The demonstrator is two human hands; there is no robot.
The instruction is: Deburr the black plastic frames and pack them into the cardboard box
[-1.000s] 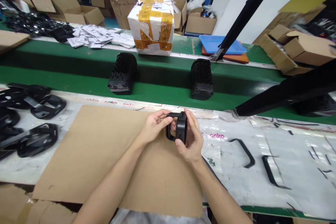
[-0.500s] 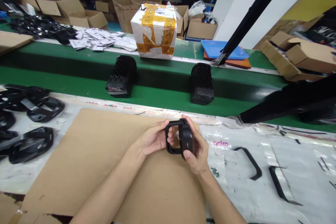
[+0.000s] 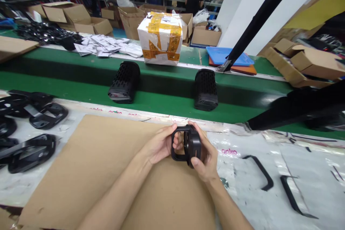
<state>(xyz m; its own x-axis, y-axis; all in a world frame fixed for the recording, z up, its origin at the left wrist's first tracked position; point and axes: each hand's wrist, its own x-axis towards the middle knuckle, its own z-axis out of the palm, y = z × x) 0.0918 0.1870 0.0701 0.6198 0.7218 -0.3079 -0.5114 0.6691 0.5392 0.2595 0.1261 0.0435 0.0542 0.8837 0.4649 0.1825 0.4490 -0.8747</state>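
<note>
Between my two hands is a black plastic part with a handle loop (image 3: 193, 145), held over a sheet of brown cardboard (image 3: 107, 161). My left hand (image 3: 163, 145) has its fingers wrapped round the handle bar on the left side. Gripping the thicker body from the right is my right hand (image 3: 207, 154), its thumb on the near face and fingers behind the far side. Two black U-shaped handles (image 3: 260, 172) lie to the right on the white table covering. Several black oval frames (image 3: 33, 152) rest at the left.
Beyond the cardboard runs a green conveyor belt (image 3: 161, 97) carrying two black perforated housings (image 3: 125, 82). A taped white box (image 3: 161, 39), a pile of white slips (image 3: 104, 46) and a blue tray (image 3: 229, 56) stand behind it. A black post (image 3: 253, 25) slants at right; people work in the background.
The whole view has shifted slightly, with the scene lower in the picture. Both hands keep the same hold on the black handle part, which has turned slightly.
</note>
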